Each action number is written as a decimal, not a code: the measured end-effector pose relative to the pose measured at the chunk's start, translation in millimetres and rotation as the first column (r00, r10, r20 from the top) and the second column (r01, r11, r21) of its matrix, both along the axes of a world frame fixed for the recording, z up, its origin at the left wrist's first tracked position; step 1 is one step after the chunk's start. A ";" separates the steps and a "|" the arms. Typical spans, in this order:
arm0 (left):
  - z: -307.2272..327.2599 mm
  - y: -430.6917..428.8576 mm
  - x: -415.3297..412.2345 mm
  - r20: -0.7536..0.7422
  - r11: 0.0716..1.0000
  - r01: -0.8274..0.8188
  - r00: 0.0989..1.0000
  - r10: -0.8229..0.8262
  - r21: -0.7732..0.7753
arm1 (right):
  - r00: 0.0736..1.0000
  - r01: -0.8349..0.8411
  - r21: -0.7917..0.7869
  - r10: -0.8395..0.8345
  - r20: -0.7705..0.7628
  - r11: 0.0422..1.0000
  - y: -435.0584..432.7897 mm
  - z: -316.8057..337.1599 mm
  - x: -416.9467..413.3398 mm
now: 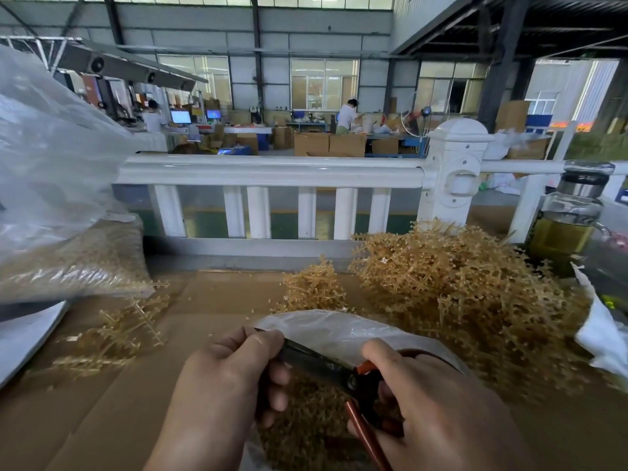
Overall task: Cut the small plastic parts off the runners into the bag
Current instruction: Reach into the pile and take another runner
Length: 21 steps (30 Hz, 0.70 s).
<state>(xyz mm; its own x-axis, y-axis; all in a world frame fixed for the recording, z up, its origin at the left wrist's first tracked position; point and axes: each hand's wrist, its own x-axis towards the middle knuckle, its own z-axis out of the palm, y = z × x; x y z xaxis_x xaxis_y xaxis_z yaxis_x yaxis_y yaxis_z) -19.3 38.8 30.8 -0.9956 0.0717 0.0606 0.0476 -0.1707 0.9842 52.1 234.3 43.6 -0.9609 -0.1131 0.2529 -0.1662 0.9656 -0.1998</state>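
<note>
No text, label, brand, number or sign can be read anywhere in the head view. The monitors [180,116] far back in the hall are lit, but whatever is displayed on them is too small and blurred to be made out. An orange-lit strip [568,126] at the far right may carry characters, yet nothing legible is given by it. No printing is seen on the cardboard boxes [329,143].

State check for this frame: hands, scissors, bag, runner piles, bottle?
left hand: closed around the blade tips
right hand: gripping the handles
scissors: blades together
bag: open, holding cut parts
runner pile: heaped, uncut
bottle: capped, upright
</note>
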 end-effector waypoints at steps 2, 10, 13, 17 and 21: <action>-1.1 0.8 0.5 -0.010 1.000 -0.004 1.000 0.004 0.009 | 0.999 0.028 0.000 -0.028 -0.018 1.000 -1.4 0.8 2.4; -0.7 6.4 7.4 -0.149 0.995 0.061 0.988 -0.049 0.074 | 0.983 0.171 -0.199 -0.181 -0.031 0.965 -9.8 8.1 8.7; -2.9 8.0 9.9 -0.190 0.999 0.039 0.981 -0.033 0.026 | 0.964 0.235 -0.509 -0.264 0.015 0.828 -10.5 16.5 13.4; -4.5 5.3 6.7 -0.241 0.996 -0.071 0.967 0.081 0.049 | 0.972 0.029 -0.922 -0.225 -0.064 0.387 -3.0 18.5 15.2; -2.9 -2.8 -5.7 -0.169 0.981 -0.185 0.966 0.194 0.067 | 0.992 -0.088 -0.994 -0.096 -0.082 -0.057 6.1 18.5 11.7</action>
